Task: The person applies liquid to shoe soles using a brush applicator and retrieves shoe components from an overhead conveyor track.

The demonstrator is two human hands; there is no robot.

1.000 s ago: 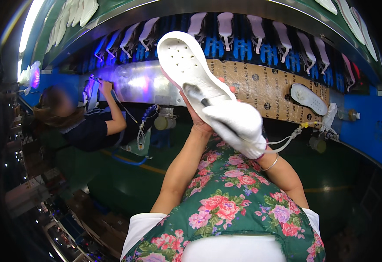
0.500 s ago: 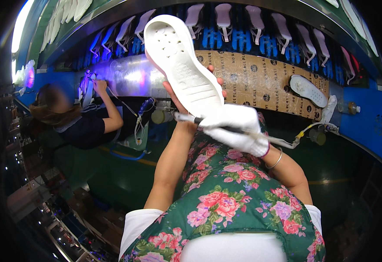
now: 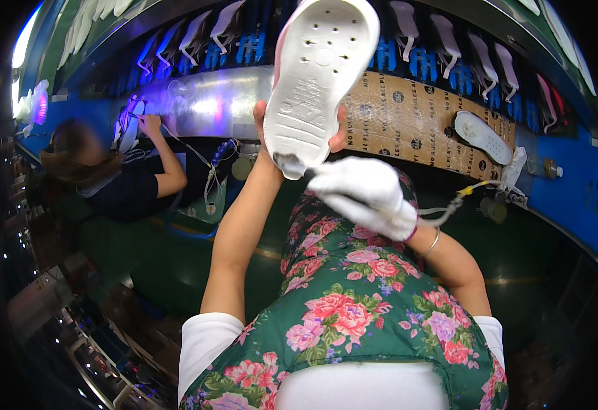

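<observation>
My bare left hand (image 3: 262,125) is wrapped round a white shoe sole (image 3: 306,89) from underneath, its fingers showing at both edges. The sole's hollow inner side faces me, with small holes toward the far end and ridges toward the near end. In its white knitted glove, my right hand (image 3: 367,195) is closed on a brush (image 3: 290,164), slightly blurred. The dark brush head lies against the sole's near end. From behind the glove runs a pale tube (image 3: 442,213).
Brown printed cardboard (image 3: 408,123) covers the bench, and another white sole (image 3: 482,137) lies on it. A clear bottle (image 3: 548,168) stands at the right. Pale shoe parts (image 3: 447,39) line the blue rack behind. At left, a co-worker (image 3: 142,178) works beside a metal plate (image 3: 210,106).
The sole has moved away from me and slightly right, turning more upright. The brush has shifted from in front of my left wrist onto the sole's near end.
</observation>
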